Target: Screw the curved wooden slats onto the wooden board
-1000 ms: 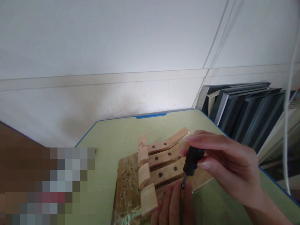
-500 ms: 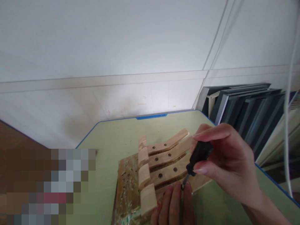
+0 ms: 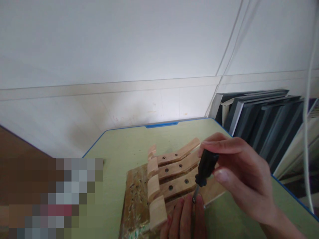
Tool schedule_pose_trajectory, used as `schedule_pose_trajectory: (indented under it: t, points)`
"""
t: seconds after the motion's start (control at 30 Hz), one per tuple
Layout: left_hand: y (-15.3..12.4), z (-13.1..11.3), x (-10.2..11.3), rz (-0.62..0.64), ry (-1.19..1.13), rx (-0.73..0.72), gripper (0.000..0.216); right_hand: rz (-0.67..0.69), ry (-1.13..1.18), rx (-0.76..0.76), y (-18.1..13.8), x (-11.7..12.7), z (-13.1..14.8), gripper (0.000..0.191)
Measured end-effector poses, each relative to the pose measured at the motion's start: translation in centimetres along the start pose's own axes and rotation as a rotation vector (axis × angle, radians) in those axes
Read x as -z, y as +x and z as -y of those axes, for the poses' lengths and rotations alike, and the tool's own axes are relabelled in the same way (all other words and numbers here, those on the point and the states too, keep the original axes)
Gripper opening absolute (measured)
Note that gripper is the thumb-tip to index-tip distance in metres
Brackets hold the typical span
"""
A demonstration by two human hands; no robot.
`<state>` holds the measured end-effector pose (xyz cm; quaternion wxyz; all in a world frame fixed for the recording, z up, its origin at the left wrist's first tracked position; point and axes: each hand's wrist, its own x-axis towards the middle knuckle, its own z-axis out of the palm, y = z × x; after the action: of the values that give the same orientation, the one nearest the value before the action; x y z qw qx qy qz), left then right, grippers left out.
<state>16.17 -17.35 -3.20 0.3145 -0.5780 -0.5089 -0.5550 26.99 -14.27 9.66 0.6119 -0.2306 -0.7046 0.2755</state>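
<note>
Screwdriver (image 3: pixel 206 165) tip down at the screw (image 3: pixel 194 200) on the near slat (image 3: pixel 211 192)!
Nearest, the left hand (image 3: pixel 184 219) lays its fingers across that slat, either side of the screw; whether they pinch it, I can't tell. The right hand (image 3: pixel 245 172) grips the screwdriver's black handle. Three more slats (image 3: pixel 178 184), each with two screws (image 3: pixel 170 188), lie beyond; dark panels (image 3: pixel 269 119) stand far right of the green table (image 3: pixel 119 142).

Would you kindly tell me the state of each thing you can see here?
Right hand: closed on the screwdriver's handle.
Screwdriver: tilted, tip down at a screw.
Screw: under the tip; depth unclear.
Left hand: on the nearest slat, fingers either side of the screw.
Wooden slats: side by side.
Board: beneath the slats, pitted.
Dark panels: leaning in a row.
White cable: hanging.
</note>
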Motion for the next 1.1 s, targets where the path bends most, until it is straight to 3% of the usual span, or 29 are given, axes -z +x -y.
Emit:
schedule_pose_trajectory:
  t: [0.13,0.3,0.67,0.93,1.1]
  points:
    - [0.05,-0.22,-0.10,-0.039,-0.015,0.042,0.031,-0.030,0.136,-0.075,0.21,-0.05,0.19,0.025]
    - [0.04,-0.23,-0.05,-0.025,-0.022,0.031,0.031,0.053,0.280,-0.141,0.12,-0.03,-0.18,0.028]
    - [0.03,0.01,-0.08,-0.015,-0.006,0.024,0.031,-0.067,0.196,-0.151,0.65,-0.13,-0.32,0.021]
    - [-0.03,-0.18,-0.05,-0.030,-0.012,0.039,0.030,-0.140,0.145,-0.056,0.47,-0.39,-0.37,0.026]
    - [-0.01,-0.19,-0.06,-0.016,-0.011,0.015,0.030,-0.025,0.147,-0.049,0.28,-0.08,-0.18,0.022]
